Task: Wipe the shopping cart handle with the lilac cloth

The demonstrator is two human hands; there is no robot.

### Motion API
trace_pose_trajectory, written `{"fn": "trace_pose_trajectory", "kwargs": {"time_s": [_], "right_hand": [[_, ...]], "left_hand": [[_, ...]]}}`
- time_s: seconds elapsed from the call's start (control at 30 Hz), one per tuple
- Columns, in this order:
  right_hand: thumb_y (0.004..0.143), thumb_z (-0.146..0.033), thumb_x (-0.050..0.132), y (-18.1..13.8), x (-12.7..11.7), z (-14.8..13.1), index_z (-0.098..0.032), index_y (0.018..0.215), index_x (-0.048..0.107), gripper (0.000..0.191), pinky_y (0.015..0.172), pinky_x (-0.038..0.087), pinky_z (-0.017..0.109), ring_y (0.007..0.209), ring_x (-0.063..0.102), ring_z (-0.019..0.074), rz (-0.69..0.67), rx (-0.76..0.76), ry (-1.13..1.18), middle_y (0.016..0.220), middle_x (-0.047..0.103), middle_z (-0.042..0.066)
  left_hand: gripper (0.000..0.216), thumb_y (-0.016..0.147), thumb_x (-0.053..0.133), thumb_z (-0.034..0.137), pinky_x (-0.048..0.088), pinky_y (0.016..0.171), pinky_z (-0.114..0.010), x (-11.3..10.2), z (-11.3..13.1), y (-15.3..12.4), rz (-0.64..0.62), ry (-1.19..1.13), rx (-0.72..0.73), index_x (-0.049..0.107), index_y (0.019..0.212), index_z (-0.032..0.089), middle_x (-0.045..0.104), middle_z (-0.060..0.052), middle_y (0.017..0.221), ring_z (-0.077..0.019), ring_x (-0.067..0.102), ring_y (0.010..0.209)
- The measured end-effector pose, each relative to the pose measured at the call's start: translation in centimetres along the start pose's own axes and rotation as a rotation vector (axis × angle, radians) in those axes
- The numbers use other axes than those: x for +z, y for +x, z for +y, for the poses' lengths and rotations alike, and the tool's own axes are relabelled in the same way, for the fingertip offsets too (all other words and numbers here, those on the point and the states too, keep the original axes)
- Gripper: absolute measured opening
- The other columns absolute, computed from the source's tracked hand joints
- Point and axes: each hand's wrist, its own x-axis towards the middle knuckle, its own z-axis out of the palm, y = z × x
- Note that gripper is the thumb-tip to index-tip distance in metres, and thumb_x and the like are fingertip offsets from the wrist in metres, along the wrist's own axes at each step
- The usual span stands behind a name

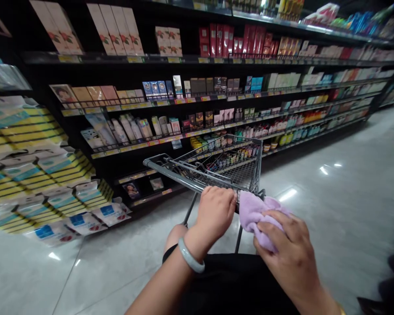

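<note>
A grey wire shopping cart (246,173) stands right in front of me, its handlebar (174,175) running slantwise across the view. My left hand (216,210), with a pale bangle (191,257) on the wrist, is closed around the handlebar near its middle. A bunched lilac cloth (259,214) is gripped in my right hand (287,245), its fingers curled over the near side. The cloth lies against the right end of the handlebar and hides that part of it.
Long shelves (184,100) of boxed and bottled goods run along the far side. Yellow-and-black striped packs (22,175) are stacked at the left. Shiny tiled floor (344,210) stretches to the right. Dark shapes, unclear, sit at the lower right edge.
</note>
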Motion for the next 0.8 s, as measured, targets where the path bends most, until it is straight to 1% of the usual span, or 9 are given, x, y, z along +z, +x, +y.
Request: {"fn": "trace_pose_trajectory", "kwargs": {"time_s": [0.07, 0.1, 0.13, 0.2, 0.27, 0.4, 0.53, 0.67, 0.8], "right_hand": [[0.082, -0.02, 0.067, 0.3, -0.3, 1.0, -0.022, 0.091, 0.067, 0.009, 0.098, 0.045, 0.048, 0.106, 0.056, 0.0276, -0.036, 0.009, -0.046, 0.112, 0.063, 0.007], [0.082, -0.021, 0.066, 0.4, -0.3, 1.3, -0.022, 0.091, 0.067, 0.009, 0.097, 0.045, 0.048, 0.106, 0.056, 0.0283, -0.056, 0.017, -0.072, 0.113, 0.063, 0.007], [0.083, -0.022, 0.066, 0.5, -0.3, 1.4, -0.022, 0.091, 0.067, 0.009, 0.096, 0.045, 0.048, 0.107, 0.055, 0.0288, -0.071, 0.027, -0.098, 0.114, 0.063, 0.008], [0.083, -0.023, 0.066, 0.7, 0.0, 1.5, -0.021, 0.091, 0.068, 0.009, 0.094, 0.045, 0.048, 0.107, 0.053, 0.0298, -0.069, 0.056, -0.152, 0.114, 0.064, 0.008], [0.082, -0.023, 0.067, 0.8, 0.5, 1.3, -0.022, 0.093, 0.068, 0.012, 0.094, 0.044, 0.048, 0.108, 0.051, 0.0313, -0.046, 0.078, -0.21, 0.115, 0.064, 0.008], [0.081, -0.019, 0.066, 1.2, 1.9, 0.8, -0.024, 0.101, 0.068, 0.021, 0.095, 0.041, 0.05, 0.113, 0.048, 0.0329, -0.046, 0.075, -0.263, 0.118, 0.066, 0.005], [0.081, -0.018, 0.066, 1.1, 2.8, 1.4, -0.025, 0.102, 0.069, 0.023, 0.096, 0.04, 0.05, 0.115, 0.048, 0.0331, -0.058, 0.046, -0.265, 0.121, 0.066, 0.004], [0.08, -0.02, 0.07, 0.1, 3.0, 4.3, -0.026, 0.1, 0.069, 0.021, 0.098, 0.041, 0.048, 0.115, 0.053, 0.0314, 0.061, -0.032, -0.31, 0.117, 0.068, 0.003], [0.075, -0.02, 0.077, -0.9, 1.9, 8.4, -0.025, 0.093, 0.069, 0.021, 0.096, 0.044, 0.044, 0.099, 0.063, 0.026, 0.216, -0.101, -0.388, 0.108, 0.07, 0.004]], "left_hand": [[0.03, 0.1, 0.038, 0.034, 0.036, 0.087, -0.034, -0.7, -1.6, 0.5, -0.027, -0.043, 0.049, 0.065, 0.092, 0.024, 0.068, -0.001, 0.095, -0.016, 0.057, 0.091], [0.031, 0.1, 0.039, 0.037, 0.033, 0.093, -0.036, -0.9, -2.4, 0.7, -0.008, -0.025, 0.033, 0.067, 0.094, 0.025, 0.067, -0.001, 0.103, -0.0165, 0.056, 0.098], [0.033, 0.1, 0.039, 0.04, 0.031, 0.097, -0.038, -1.0, -3.1, 1.0, -0.009, -0.006, 0.024, 0.068, 0.095, 0.027, 0.067, 0.0, 0.104, -0.0169, 0.055, 0.1], [0.036, 0.101, 0.036, 0.042, 0.031, 0.096, -0.039, -0.6, -3.9, 1.5, -0.046, 0.033, 0.024, 0.068, 0.096, 0.027, 0.065, 0.0, 0.094, -0.0167, 0.054, 0.093], [0.038, 0.101, 0.033, 0.042, 0.032, 0.093, -0.038, 0.1, -3.7, 2.0, -0.044, 0.081, 0.012, 0.067, 0.095, 0.026, 0.061, -0.001, 0.087, -0.0171, 0.051, 0.088], [0.038, 0.101, 0.031, 0.041, 0.032, 0.091, -0.039, 1.5, -1.8, 2.7, 0.015, 0.135, -0.015, 0.064, 0.092, 0.024, 0.059, -0.003, 0.087, -0.0192, 0.049, 0.088], [0.038, 0.101, 0.032, 0.042, 0.032, 0.091, -0.041, 2.3, 0.2, 3.2, 0.043, 0.142, -0.053, 0.063, 0.09, 0.023, 0.059, -0.004, 0.087, -0.021, 0.05, 0.089], [0.037, 0.1, 0.035, 0.042, 0.033, 0.093, -0.044, 3.0, 2.3, 3.4, 0.057, 0.115, -0.081, 0.064, 0.089, 0.022, 0.06, -0.006, 0.087, -0.0222, 0.052, 0.091], [0.029, 0.098, 0.042, 0.042, 0.036, 0.092, -0.045, 3.9, 4.9, 3.5, 0.019, 0.06, -0.045, 0.065, 0.099, 0.024, 0.063, -0.006, 0.092, -0.0239, 0.055, 0.093]]}}
